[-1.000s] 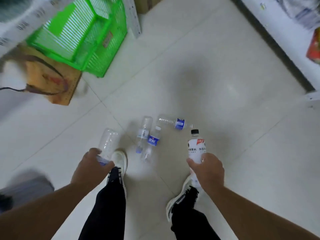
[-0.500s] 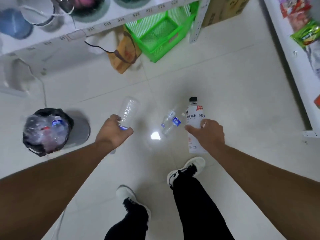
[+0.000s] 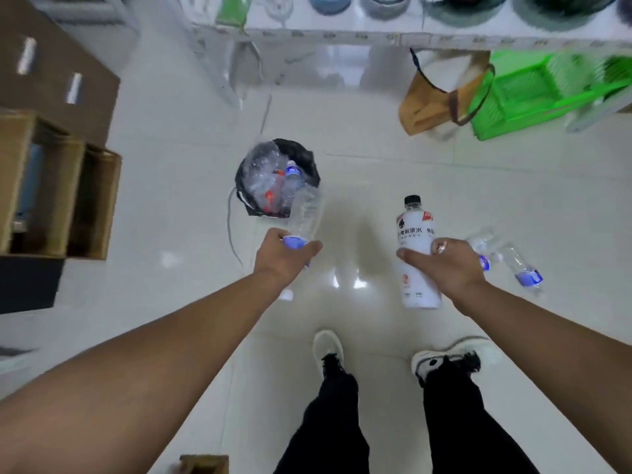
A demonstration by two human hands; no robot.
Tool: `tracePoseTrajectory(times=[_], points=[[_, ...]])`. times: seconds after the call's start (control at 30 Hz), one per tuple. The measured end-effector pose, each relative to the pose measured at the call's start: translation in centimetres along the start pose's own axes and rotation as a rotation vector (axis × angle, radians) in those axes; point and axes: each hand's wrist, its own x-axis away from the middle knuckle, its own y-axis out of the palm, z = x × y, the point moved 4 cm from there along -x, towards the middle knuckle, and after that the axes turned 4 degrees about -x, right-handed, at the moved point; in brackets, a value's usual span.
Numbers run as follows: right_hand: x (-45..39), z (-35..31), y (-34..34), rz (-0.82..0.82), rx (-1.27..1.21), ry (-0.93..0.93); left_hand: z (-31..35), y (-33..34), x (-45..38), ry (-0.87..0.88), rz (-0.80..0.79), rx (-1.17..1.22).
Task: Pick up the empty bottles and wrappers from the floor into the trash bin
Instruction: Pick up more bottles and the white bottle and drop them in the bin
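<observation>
My left hand (image 3: pixel 285 256) grips a clear plastic bottle (image 3: pixel 305 213) by its blue-labelled lower part; the bottle tips toward the trash bin (image 3: pixel 309 159), just short of its rim. The bin has a black liner and holds several crushed bottles. My right hand (image 3: pixel 444 265) holds a white bottle (image 3: pixel 415 227) with a black cap, upright, to the right of the bin. Two clear bottles with blue labels (image 3: pixel 519 268) lie on the floor just right of my right hand.
A white shelf rack (image 3: pixel 376 35) runs along the far side. Under it sit a green plastic basket (image 3: pixel 547 90) and a brown paper bag (image 3: pixel 434 104). Brown cardboard boxes (image 3: pixel 51 172) stand at the left. A thin cable (image 3: pixel 232 230) trails on the tiles beside the bin.
The view has turned left, bringing the trash bin from the far left to just ahead. My left hand with the clear bottle has come up close to the bin. Both hands keep their bottles.
</observation>
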Motion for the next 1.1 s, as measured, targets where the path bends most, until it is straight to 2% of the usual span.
tracePoseTrajectory(times=[0.17,0.4,0.63,0.8,1.0,1.1], points=[[1.8,-6.7,5.4,-0.074,0.046,-0.015,-1.3,-7.5,-1.2,-0.029,0.070,0.039],[-3.0,-13.0,11.0,-0.213,0.116,0.015,-0.7,-10.2,-5.2,-0.183,0.085,0.142],[-11.7,-16.3,15.8,-0.330,0.251,0.047,1.0,-10.0,-12.0,-0.257,0.115,0.043],[-17.7,-19.1,21.5,-0.398,0.294,0.005,0.2,-8.7,-19.0,-0.232,0.152,0.031],[-24.7,-19.6,30.5,-0.414,0.437,-0.083,-3.5,-5.0,-29.0,-0.197,0.103,-0.020],[-28.1,-19.3,34.7,-0.360,0.512,-0.153,-4.9,-2.8,-33.7,-0.152,0.051,-0.019]])
